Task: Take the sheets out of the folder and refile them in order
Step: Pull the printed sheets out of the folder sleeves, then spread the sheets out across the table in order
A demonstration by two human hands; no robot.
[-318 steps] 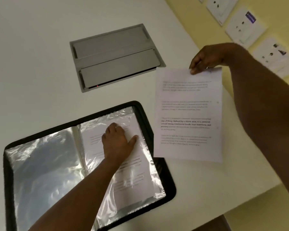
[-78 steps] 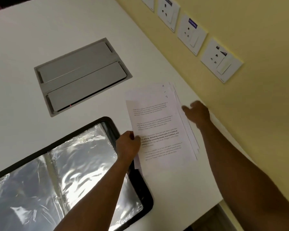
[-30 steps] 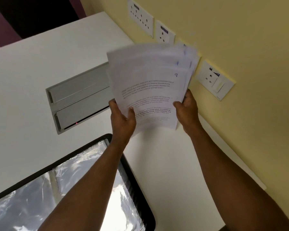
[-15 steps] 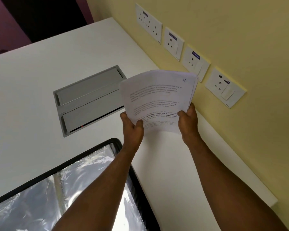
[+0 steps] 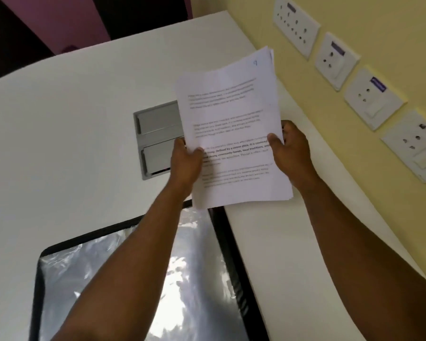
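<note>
A squared-up stack of printed white sheets (image 5: 234, 124) is held up above the white table, its top sheet marked with a handwritten 9 at the upper right corner. My left hand (image 5: 186, 163) grips the stack's left edge, thumb on the front. My right hand (image 5: 290, 148) grips its right edge, thumb on the front. The black folder (image 5: 228, 242) lies open on the table below, its clear plastic sleeves showing no paper; my left forearm crosses over it.
A grey metal cable hatch (image 5: 155, 141) is set flush in the white table (image 5: 59, 148), partly behind the sheets. A yellow wall with several white socket plates (image 5: 374, 99) runs along the table's right edge. The table's far edge meets a dark doorway.
The sheets were gathered off the table and lifted with both hands. Over the last second the fanned stack has been squared up and both hands have slid to its side edges.
</note>
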